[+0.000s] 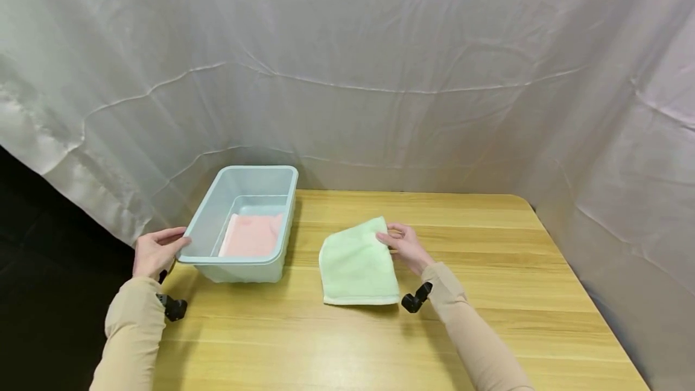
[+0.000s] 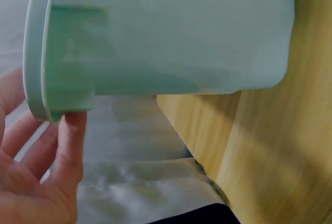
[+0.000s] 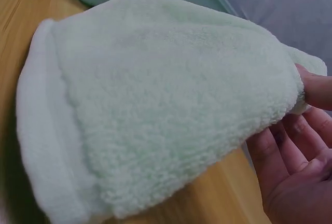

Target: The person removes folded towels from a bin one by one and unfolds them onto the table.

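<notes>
A pale blue-green bin (image 1: pixel 230 259) stands at the left of the table, a pink cloth (image 1: pixel 252 235) lying inside it. My left hand (image 1: pixel 156 251) grips its near left corner; in the left wrist view the fingers (image 2: pixel 70 146) are under the rim of the bin (image 2: pixel 171 37). To the right of the bin, my right hand (image 1: pixel 406 246) pinches a light green cloth (image 1: pixel 358 265) by its upper right edge. The right wrist view shows the green cloth (image 3: pixel 171 99) raised and hanging from the right hand (image 3: pixel 298 156), thumb on top.
The wooden table (image 1: pixel 488 276) extends right of the green cloth and towards the front. A grey-white curtain (image 1: pixel 380 77) hangs behind and at the right side. Dark space lies past the table's left side.
</notes>
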Motion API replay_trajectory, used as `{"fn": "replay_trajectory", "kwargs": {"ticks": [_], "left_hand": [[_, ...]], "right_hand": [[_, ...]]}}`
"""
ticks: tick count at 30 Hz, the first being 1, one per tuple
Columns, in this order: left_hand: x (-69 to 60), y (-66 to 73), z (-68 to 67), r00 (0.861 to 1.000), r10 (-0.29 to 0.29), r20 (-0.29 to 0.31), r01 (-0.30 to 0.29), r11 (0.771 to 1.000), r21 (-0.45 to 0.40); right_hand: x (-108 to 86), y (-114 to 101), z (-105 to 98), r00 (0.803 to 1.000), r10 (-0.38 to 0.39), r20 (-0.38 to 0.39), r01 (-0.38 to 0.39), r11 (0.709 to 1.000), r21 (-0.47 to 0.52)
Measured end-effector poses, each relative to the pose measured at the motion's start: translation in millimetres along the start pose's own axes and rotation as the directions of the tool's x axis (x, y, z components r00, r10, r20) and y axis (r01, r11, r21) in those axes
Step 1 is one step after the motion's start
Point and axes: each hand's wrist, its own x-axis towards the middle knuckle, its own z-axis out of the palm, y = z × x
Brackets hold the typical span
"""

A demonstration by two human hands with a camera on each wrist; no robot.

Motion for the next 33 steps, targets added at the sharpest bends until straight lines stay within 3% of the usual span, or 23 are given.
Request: {"fn": "replay_trajectory", "kwargs": {"ticks": [3,6,8,9,11,13,14,17,20,22,23,25,27,29,31,33], "left_hand": [[-6.7,12.0,5.4,0.996,0.000,-0.092,0.007,0.997,0.083],[-16.0,29.7,20.9,0.972,0.095,-0.215,-0.073,0.991,0.109],[-23.6,43.8,38.2,0.934,0.223,-0.280,-0.210,0.975,0.076],[-27.3,50.7,47.9,0.909,0.292,-0.299,-0.291,0.956,0.048],[-35.8,64.4,67.8,0.850,0.422,-0.316,-0.442,0.897,0.009],[-46.4,77.7,87.3,0.803,0.517,-0.297,-0.551,0.834,-0.037],[-52.1,83.6,96.8,0.787,0.551,-0.276,-0.587,0.807,-0.063],[-69.6,97.5,124.0,0.765,0.613,-0.198,-0.639,0.761,-0.115],[-83.6,104.4,149.7,0.758,0.645,-0.093,-0.651,0.742,-0.159],[-89.8,104.7,165.7,0.771,0.637,-0.011,-0.627,0.756,-0.185],[-92.0,103.6,173.3,0.782,0.622,0.035,-0.604,0.771,-0.199],[-94.3,98.8,188.1,0.818,0.559,0.135,-0.524,0.821,-0.227],[-94.9,92.0,201.7,0.856,0.458,0.238,-0.404,0.882,-0.242],[-93.7,82.5,215.0,0.876,0.351,0.330,-0.288,0.931,-0.226],[-90.7,71.5,228.3,0.874,0.262,0.410,-0.185,0.958,-0.217],[-87.5,60.5,240.6,0.854,0.184,0.486,-0.076,0.969,-0.235]], "right_hand": [[-1.1,12,-10,0.998,0.014,-0.057,-0.013,1.000,0.017],[-3.1,21,-17,0.993,0.033,-0.116,-0.031,0.999,0.013],[-5.0,25,-21,0.986,0.049,-0.159,-0.048,0.999,0.009],[-5.7,27,-22,0.982,0.056,-0.181,-0.056,0.998,0.004],[-6.9,30,-24,0.974,0.059,-0.220,-0.066,0.998,-0.023],[-7.6,33,-25,0.963,0.061,-0.263,-0.080,0.995,-0.062],[-7.9,35,-26,0.958,0.062,-0.279,-0.088,0.993,-0.082],[-7.5,41,-28,0.946,0.054,-0.321,-0.104,0.985,-0.141],[-5.6,47,-31,0.934,0.038,-0.354,-0.104,0.980,-0.172],[-4.3,50,-33,0.929,0.020,-0.369,-0.096,0.977,-0.189],[-3.7,51,-34,0.927,0.012,-0.374,-0.093,0.976,-0.197],[-3.7,52,-36,0.926,0.008,-0.378,-0.091,0.975,-0.202],[-4.5,53,-38,0.928,0.011,-0.371,-0.094,0.974,-0.207],[-5.9,53,-39,0.935,0.021,-0.354,-0.103,0.971,-0.216],[-7.8,52,-38,0.943,0.022,-0.333,-0.104,0.968,-0.228],[-9.8,50,-36,0.952,0.013,-0.305,-0.089,0.967,-0.237]]}}
